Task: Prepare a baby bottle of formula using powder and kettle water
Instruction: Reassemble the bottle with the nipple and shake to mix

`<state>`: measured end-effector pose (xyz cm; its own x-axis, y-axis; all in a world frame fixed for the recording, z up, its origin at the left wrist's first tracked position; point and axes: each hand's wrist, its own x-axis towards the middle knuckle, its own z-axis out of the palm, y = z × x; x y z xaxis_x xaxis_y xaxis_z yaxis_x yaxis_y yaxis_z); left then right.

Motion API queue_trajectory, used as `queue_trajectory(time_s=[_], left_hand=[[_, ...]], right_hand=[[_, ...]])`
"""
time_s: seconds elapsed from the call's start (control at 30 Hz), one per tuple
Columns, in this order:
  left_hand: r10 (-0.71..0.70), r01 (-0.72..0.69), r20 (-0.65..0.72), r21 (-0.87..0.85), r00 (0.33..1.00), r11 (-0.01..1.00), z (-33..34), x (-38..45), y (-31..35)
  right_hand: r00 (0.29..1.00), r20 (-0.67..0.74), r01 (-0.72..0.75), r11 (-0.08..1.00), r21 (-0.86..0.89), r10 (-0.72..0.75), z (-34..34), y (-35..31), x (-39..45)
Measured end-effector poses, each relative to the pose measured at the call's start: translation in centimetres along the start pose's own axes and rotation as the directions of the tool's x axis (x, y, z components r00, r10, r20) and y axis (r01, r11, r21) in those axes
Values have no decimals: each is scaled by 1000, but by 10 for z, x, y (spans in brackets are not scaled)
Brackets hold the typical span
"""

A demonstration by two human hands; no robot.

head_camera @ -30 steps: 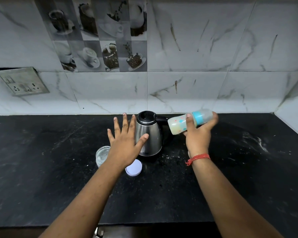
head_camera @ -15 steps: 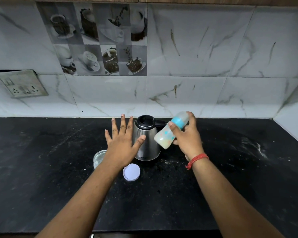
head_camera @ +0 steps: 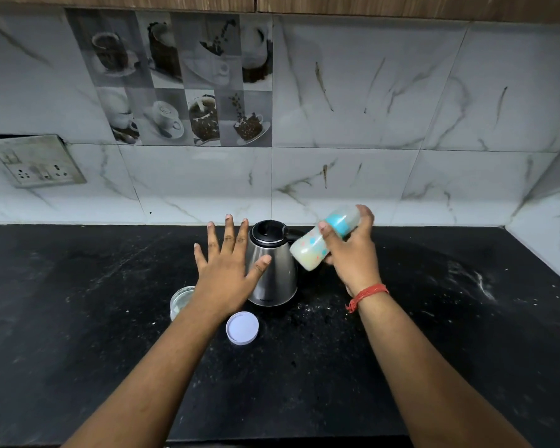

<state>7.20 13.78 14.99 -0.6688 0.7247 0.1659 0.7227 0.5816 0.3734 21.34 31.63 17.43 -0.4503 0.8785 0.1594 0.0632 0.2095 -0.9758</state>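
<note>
The right hand (head_camera: pixel 353 260) has its fingers wrapped tight around one bottle (head_camera: pixel 324 242), held in the air just right of the kettle (head_camera: pixel 272 263). The bottle is tipped on its side, blue ring up, with milky white stuff inside. The left hand (head_camera: pixel 225 273) holds nothing (fingers spread wide, flat in the air) in front of the one kettle, whose lid is shut. One jar (head_camera: pixel 180 300) peeks out beside the left wrist; I cannot tell what is in it. One white lid (head_camera: pixel 242 328) lies on the black counter (head_camera: pixel 78 318).
</note>
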Motion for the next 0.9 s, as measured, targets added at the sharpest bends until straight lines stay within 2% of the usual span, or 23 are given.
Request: queue_trajectory(time_s=[0.07,0.13,0.17,0.27,0.37,0.4,0.47,0.5,0.6,0.63,0.7,0.73,0.83,0.9], left_hand=[[-1,1,-2,-1,1000,1000,-1,0,2],[8,-8,-5,10,1000,1000,-2,-1,2],[12,-12,-3,12,1000,1000,-3,-1,2],[5,-5,-9,-1,1000,1000,-5,-1,3],[13,-13,-10,22,1000,1000,-7,-3,3],[17,-17,-11,27,1000,1000,-7,-3,3],[16,-15,-20,21,1000,1000,-8,-3,4],[17,-16,-25,22,1000,1000,-9,-4,5],[35,-35,-29,21,999,999,-12,-5,7],[36,-36,-26,12,999,999,-13,-4,7],[29,-29,-25,0,999,1000,-13,-5,8],[28,-28,-26,3,999,1000,-14,-5,8],[35,-34,-21,30,999,999,-14,-7,4],[32,-31,-20,35,999,999,-13,-6,4]], right_hand=[[997,-74,8,999,37,-5,-3,-3,4],[999,46,-2,1000,-31,3,-1,-6,2],[998,56,2,999,-43,1,0,-5,0],[992,-124,6,999,50,0,-1,-3,-2],[997,81,-14,1000,-21,16,1,-7,-4],[998,69,-7,1000,-18,8,0,-7,-3],[996,-85,9,998,62,-4,-2,-9,-1],[995,-98,13,997,80,-5,-3,-10,0],[993,116,-24,1000,-3,24,2,-10,-3],[996,83,-28,999,15,27,2,-9,-4],[997,-69,-30,995,100,37,0,-6,-3],[996,-73,-45,992,117,54,-2,-6,-1],[991,110,-80,995,54,74,-3,-7,0],[997,2,-76,990,120,77,-8,-7,3]])
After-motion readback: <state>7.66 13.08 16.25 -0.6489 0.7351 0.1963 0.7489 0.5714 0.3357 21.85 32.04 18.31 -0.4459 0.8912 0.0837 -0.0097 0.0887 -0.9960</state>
